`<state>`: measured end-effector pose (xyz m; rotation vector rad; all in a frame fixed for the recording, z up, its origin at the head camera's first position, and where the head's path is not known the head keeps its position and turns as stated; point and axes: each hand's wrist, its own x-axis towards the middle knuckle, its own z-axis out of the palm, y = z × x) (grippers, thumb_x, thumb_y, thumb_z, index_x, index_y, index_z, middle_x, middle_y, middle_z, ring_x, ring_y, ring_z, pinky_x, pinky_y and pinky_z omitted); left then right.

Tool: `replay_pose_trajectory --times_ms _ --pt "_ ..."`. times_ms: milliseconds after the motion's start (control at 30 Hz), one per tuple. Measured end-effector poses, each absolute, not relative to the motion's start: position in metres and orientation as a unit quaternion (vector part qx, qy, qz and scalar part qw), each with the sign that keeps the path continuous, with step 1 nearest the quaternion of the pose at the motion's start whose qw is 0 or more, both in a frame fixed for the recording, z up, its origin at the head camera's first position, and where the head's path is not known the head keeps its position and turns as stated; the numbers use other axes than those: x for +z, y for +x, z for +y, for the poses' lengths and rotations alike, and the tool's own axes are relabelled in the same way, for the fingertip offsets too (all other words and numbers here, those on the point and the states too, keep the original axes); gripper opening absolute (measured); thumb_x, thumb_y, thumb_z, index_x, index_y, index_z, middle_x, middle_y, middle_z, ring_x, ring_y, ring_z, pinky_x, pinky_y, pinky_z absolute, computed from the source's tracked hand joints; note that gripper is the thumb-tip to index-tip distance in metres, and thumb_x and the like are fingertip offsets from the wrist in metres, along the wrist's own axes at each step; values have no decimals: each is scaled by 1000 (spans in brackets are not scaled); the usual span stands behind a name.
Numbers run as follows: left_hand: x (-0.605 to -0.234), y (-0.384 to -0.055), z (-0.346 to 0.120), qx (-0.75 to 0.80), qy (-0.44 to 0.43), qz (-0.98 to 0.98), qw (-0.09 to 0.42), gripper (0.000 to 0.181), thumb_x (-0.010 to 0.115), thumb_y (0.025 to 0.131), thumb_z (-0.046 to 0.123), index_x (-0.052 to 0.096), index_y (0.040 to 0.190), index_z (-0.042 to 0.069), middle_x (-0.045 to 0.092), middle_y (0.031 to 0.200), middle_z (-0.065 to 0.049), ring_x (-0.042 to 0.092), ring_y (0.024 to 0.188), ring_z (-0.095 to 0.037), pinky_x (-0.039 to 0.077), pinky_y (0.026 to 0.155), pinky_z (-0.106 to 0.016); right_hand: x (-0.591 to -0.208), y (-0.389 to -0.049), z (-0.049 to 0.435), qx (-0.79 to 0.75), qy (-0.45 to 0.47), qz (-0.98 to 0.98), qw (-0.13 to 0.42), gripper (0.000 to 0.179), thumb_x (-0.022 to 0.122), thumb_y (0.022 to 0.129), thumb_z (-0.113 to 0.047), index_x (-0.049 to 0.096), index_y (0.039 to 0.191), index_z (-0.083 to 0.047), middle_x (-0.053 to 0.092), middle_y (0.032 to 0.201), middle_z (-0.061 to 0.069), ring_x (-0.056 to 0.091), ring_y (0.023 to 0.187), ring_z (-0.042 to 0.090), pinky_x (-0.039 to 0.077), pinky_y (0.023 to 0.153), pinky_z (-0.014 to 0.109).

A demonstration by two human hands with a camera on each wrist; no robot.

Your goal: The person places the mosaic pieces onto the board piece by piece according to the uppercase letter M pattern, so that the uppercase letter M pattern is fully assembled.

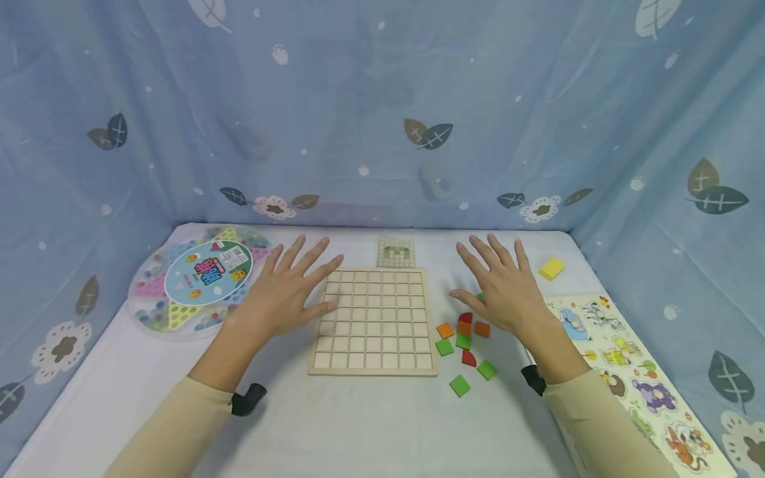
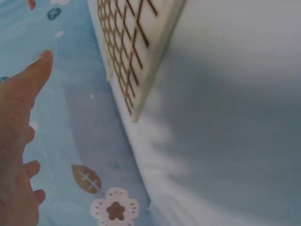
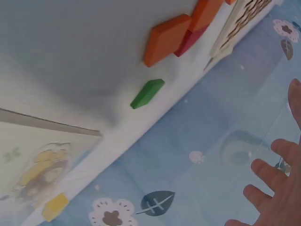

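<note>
My left hand [image 1: 276,302] hovers with spread fingers over the left edge of a wooden grid board [image 1: 373,372]. In the left wrist view its thumb [image 2: 35,77] points away from the board [image 2: 149,89]. My right hand [image 1: 505,292] is held up to the right of the board, fingers apart and holding nothing. Below and left of it lie loose flat pieces: green squares [image 1: 459,386], orange squares [image 1: 445,330] and red quarter-rounds [image 1: 469,358]. The right wrist view shows a green piece [image 3: 147,93] near an orange one [image 3: 167,40].
A small pattern card [image 1: 396,242] lies behind the board. At left sits a round clear package [image 1: 157,325] with a printed label. A yellow block [image 1: 552,268] stands at the right rear, beyond an animal picture board [image 1: 633,372]. Curtains hang round the table [image 1: 370,431].
</note>
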<state>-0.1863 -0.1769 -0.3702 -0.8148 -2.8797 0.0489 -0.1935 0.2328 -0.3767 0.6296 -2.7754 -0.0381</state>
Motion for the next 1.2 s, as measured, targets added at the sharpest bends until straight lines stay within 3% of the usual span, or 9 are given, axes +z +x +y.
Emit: replay_pose_trajectory --times_ms 400,600,700,867,1067,1200 --pt "-398 -180 -183 -29 -289 -957 24 83 60 95 65 27 163 30 13 173 -5 21 156 -40 22 117 -72 -395 -185 255 73 260 -957 106 71 73 96 -37 43 156 -13 44 159 16 31 149 46 19 118 71" --pt "-403 -175 -190 -57 -258 -964 -11 88 60 94 66 22 164 30 12 174 -6 21 155 -42 15 120 -69 -399 -187 256 115 288 -948 78 67 74 96 -26 44 154 -9 47 156 17 45 138 44 40 107 65" --pt "-404 -174 -194 -77 -257 -963 -20 88 61 94 66 24 164 28 14 173 -7 21 155 -43 17 119 -70 -400 -189 256 138 288 -946 47 64 72 98 -22 44 154 -8 47 155 16 49 131 41 45 105 59" --pt "-410 -178 -195 -127 -284 -949 -44 89 66 91 65 32 162 21 21 171 -12 27 153 -42 25 117 -70 -405 -193 264 190 262 -946 -28 61 69 100 -19 44 154 -6 49 153 17 51 133 38 44 110 56" --pt "-423 -180 -196 -181 -269 -942 -92 97 75 84 65 37 160 19 22 170 -14 32 150 -46 32 113 -69 -410 -195 271 247 271 -927 -76 56 70 98 -14 49 150 -6 57 144 15 61 103 25 54 94 47" --pt "-423 -181 -198 -194 -253 -941 -117 101 76 81 67 37 159 18 21 170 -15 31 150 -48 32 114 -68 -409 -199 274 271 269 -918 -106 54 69 98 -9 52 148 -9 59 144 12 60 97 19 56 84 35"
